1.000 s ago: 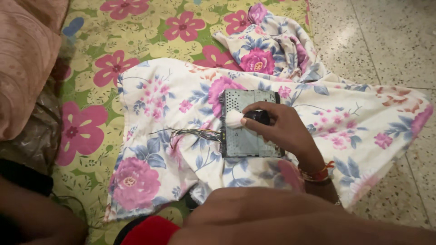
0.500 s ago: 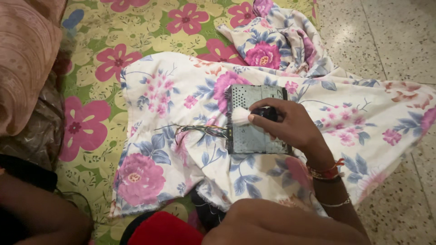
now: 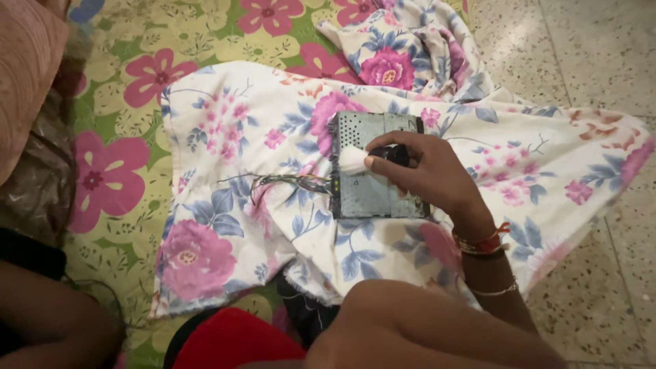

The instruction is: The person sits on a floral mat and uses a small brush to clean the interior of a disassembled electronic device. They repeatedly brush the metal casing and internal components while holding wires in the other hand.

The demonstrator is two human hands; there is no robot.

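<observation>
On the white floral cloth (image 3: pixel 232 171), spread over a green and pink flowered mat (image 3: pixel 130 89), a grey perforated metal electronics box (image 3: pixel 372 167) is lying flat, its bundle of thin coloured wires (image 3: pixel 287 183) trailing left. Right hand (image 3: pixel 427 174) is curling its fingers closed around a black-handled brush with white bristles (image 3: pixel 355 160), bristles touching the box's left part. Against a second ago, the brush is sitting at nearly the same spot; mostly the view is shifting. Left hand is out of sight.
</observation>
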